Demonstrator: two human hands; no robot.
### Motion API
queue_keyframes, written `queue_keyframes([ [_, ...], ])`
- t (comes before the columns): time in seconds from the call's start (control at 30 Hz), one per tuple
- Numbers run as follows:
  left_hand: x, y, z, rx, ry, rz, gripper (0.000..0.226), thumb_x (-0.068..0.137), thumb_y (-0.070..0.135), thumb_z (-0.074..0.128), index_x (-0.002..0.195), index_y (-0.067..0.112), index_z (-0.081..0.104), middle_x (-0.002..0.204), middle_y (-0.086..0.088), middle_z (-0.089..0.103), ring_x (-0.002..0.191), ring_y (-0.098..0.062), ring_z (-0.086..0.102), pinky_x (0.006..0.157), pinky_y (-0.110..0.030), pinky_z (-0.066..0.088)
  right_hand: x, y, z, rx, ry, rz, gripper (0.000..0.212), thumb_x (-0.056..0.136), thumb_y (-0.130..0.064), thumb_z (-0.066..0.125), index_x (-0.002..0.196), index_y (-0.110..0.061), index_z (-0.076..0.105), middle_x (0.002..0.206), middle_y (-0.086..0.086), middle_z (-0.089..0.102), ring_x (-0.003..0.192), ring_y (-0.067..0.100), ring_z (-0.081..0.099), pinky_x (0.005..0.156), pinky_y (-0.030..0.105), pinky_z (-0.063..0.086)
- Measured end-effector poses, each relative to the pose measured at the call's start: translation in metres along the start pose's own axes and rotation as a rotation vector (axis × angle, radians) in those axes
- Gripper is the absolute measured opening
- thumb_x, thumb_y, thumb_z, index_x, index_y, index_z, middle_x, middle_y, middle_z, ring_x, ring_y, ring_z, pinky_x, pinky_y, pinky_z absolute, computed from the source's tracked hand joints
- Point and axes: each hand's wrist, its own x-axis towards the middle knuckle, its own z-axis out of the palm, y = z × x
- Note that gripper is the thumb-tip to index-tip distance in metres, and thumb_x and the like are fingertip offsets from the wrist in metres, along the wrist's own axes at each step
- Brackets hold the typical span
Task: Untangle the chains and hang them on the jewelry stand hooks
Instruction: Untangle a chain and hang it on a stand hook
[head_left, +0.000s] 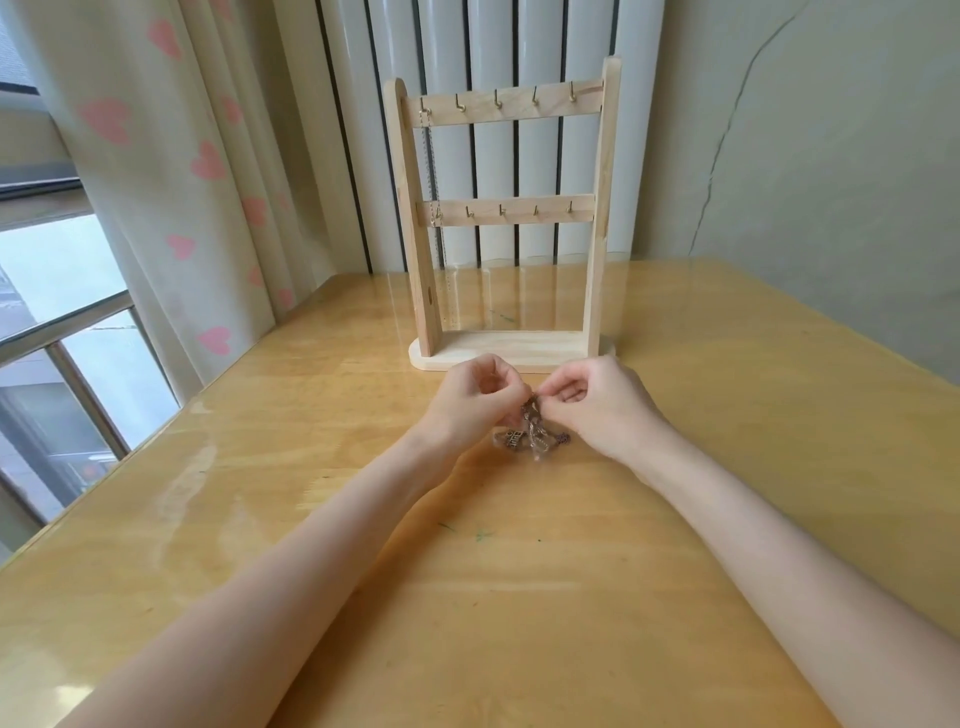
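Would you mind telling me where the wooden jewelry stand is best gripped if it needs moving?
Probably by the two upright side posts of the jewelry stand, from its open front. They are tall, bare and graspable; the hooks crowd both crossbars, and a thin chain hangs by the left post, so grip below it.

A glossy wooden table (675, 519) carries the jewelry stand (506, 351) and tangled chains (530, 436)
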Motion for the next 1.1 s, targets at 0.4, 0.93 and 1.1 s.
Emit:
queue_keyframes([
  [0.4, 0.002, 0.000, -0.005, 0.421, -0.054, 0.187, 0.011, 0.082, 0.002, 0.059, 0.079, 0.012, 0.059, 0.068, 0.005, 0.059, 0.053, 0.004, 0.054, 0.049, -0.016, 0.048, -0.001, 0.007, -0.003, 0.447, -0.190, 0.150, 0.013, 0.086, -0.012, 0.056, 0.076, -0.011, 0.063, 0.079, 0.002, 0.060, 0.079, 0.014, 0.055, 0.070, 0.027, 0.045],
  [0.93, -0.003, 0.007, -0.003, 0.041, -0.050, 0.034, 0.011, 0.091, 0.013, 0.053, 0.083, 0.011, 0.047, 0.067, -0.006, 0.055, 0.050, -0.011, 0.056, 0.056, -0.027, 0.047, -0.003, 0.002, -0.001, 0.486, -0.095, 0.140, 0.011, 0.082, -0.004, 0.063, 0.093, -0.004, 0.063, 0.063, 0.004, 0.057, 0.041, 0.007, 0.045, 0.036, 0.019, 0.031],
  [1.1, -0.002, 0.006, -0.009, -0.052, -0.055, -0.004, 0.008, 0.088, 0.015, 0.058, 0.080, 0.014, 0.059, 0.078, 0.001, 0.059, 0.071, -0.007, 0.057, 0.080, -0.024, 0.051, 0.000, 0.005, -0.004, 0.489, 0.069, 0.122, 0.006, 0.083, -0.007, 0.062, 0.086, -0.010, 0.067, 0.083, 0.005, 0.064, 0.065, 0.008, 0.058, 0.051, 0.019, 0.047],
])
